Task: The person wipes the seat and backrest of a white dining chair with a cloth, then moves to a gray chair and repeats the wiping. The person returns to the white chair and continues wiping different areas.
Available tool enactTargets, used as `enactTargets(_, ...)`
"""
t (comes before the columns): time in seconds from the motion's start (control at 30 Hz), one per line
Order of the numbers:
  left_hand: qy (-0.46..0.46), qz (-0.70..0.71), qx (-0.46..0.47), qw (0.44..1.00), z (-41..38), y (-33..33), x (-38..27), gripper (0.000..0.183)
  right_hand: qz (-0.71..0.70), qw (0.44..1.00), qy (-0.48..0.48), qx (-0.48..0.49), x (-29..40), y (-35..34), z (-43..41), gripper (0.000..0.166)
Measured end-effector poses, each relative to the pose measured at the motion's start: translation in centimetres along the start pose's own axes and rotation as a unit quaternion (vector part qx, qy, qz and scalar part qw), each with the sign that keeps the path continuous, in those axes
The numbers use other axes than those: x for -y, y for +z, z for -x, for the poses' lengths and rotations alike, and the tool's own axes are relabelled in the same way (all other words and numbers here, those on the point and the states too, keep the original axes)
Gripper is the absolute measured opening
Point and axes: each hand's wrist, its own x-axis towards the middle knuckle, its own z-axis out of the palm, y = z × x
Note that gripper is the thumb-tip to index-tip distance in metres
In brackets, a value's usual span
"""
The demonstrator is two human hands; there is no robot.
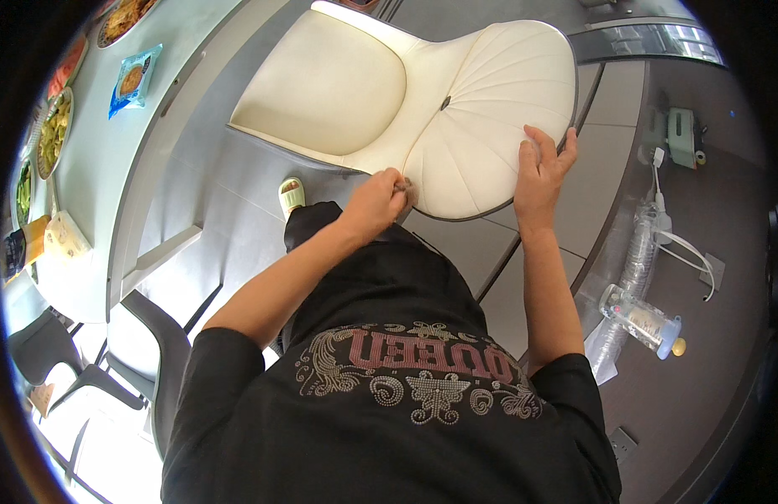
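A cream upholstered chair (338, 88) stands before me, its seat pad to the left. Fan-shaped pleats spread over its backrest (496, 120) from a small dark tab, and dark piping follows the rim. My right hand (543, 179) grips the backrest's outer edge, thumb and fingers on the cream cover. Close to the backrest's lower left edge, my left hand (379, 201) is closed around a small greyish wad (405, 186). The wad is blurred and partly hidden by the fingers, so its material is unclear.
On the left, a pale table (175, 82) carries plates of food (54, 135) and a blue snack packet (134, 79). Dark chairs (156, 359) stand at lower left. Along the right, a dark ledge (698, 208) holds a clear bottle (641, 318), a charger cable and plastic-wrapped cups.
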Motion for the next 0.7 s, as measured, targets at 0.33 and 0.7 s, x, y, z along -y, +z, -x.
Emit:
enactTargets(0.33,-0.051,-0.125,-0.035,0.99,-3.5,0.4,0.1,0.016,-0.011,1.0,0.009,0.016,0.1,0.0,0.0,0.021)
enactTargets(0.7,-0.024,-0.172,-0.043,0.984,-2.8,0.9,-0.2,0.014,-0.008,1.0,-0.004,0.023,0.3,0.0,0.0,0.022)
